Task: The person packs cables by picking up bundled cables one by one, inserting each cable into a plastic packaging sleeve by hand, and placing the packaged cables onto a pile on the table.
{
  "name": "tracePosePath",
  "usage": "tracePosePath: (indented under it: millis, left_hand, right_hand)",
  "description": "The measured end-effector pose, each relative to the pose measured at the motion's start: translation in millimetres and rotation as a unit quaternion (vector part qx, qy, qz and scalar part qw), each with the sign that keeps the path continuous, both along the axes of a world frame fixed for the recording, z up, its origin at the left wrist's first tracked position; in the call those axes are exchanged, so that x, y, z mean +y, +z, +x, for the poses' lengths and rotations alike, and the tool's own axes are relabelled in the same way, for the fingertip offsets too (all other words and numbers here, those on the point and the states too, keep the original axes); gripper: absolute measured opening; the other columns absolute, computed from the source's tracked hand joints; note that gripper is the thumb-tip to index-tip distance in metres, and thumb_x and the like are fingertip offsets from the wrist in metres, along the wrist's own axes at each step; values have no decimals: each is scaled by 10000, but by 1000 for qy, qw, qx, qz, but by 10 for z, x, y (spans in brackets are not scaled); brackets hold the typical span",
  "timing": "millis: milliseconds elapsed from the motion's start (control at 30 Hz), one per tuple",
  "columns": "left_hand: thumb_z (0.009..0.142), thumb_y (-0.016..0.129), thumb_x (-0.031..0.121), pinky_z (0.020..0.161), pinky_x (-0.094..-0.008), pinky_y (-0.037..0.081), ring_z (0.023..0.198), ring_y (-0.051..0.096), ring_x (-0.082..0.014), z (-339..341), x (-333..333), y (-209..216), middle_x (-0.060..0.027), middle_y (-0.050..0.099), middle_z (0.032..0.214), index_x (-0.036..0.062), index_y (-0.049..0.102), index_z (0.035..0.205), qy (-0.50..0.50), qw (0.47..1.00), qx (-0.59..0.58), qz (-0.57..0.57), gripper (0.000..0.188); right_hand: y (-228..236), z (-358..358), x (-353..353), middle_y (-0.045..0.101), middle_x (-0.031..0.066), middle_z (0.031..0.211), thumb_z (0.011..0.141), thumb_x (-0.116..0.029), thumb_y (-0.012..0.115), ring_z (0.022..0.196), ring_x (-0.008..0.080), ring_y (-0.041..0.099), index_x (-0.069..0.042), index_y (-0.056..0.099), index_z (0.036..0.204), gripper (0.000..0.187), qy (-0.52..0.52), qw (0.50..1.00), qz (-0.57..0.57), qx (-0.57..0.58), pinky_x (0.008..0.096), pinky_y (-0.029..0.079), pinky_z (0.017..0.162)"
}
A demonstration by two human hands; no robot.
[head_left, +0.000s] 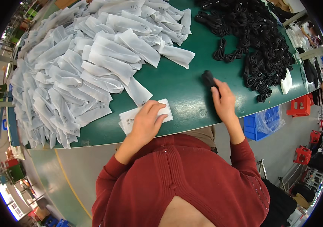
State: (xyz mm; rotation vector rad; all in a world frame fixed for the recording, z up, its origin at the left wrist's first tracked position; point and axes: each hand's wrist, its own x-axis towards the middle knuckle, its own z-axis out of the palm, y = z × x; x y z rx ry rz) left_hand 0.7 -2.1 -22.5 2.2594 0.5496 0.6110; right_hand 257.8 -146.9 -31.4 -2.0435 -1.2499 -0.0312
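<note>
My right hand [224, 100] grips a coiled black cable bundle [208, 79] between thumb and fingers, just above the green table. On a small stack of flat white translucent bags [130, 120] at the near table edge rests my left hand [146, 121], its thumb apart from the bent fingers. The tips of those fingers lie on the bags. To the left and behind spreads a big heap of white bags [108, 56], many bulging. A heap of coiled black cables [258, 45] covers the far right of the table.
The green table [180, 89] has its near edge against my body. A white item [286, 82] lies beside the cable heap. Below the table, on the right, are a blue crate [255, 126] with clear plastic in it and a red stool [299, 106].
</note>
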Motion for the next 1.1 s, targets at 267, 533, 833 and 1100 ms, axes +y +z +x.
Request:
tracePosePath:
  millis: [267,533,833,1100]
  left_hand:
    - [845,710,19,638,-353,506,747,621,-240,104,-90,-237,-83,586,870,16,616,918,47,996,16,68,119]
    - [853,670,-31,582,-245,395,628,456,-123,76,-42,-182,-52,547,844,7,600,891,55,983,-43,-169,88]
    - [816,625,-30,824,-434,488,918,570,-364,86,-79,-56,-153,581,946,5,581,898,-79,992,-92,21,100]
    - [790,668,-4,830,-402,449,924,526,-330,125,-148,122,-124,555,986,31,541,912,-35,994,-100,-4,180]
  right_hand:
    - [130,-583,24,649,150,993,850,-61,728,818,308,637,-57,604,1298,465,172,970,44,166,361,523,740]
    - [134,-568,-11,559,92,813,826,-72,745,642,249,536,-128,652,1283,469,238,964,8,120,354,469,581]
    - [116,-623,73,622,31,743,984,-140,614,663,66,581,-9,620,927,143,162,865,-106,464,260,470,597]
    - [205,-736,143,601,136,720,855,-104,716,629,297,603,-44,606,862,126,263,959,-13,107,382,496,588]
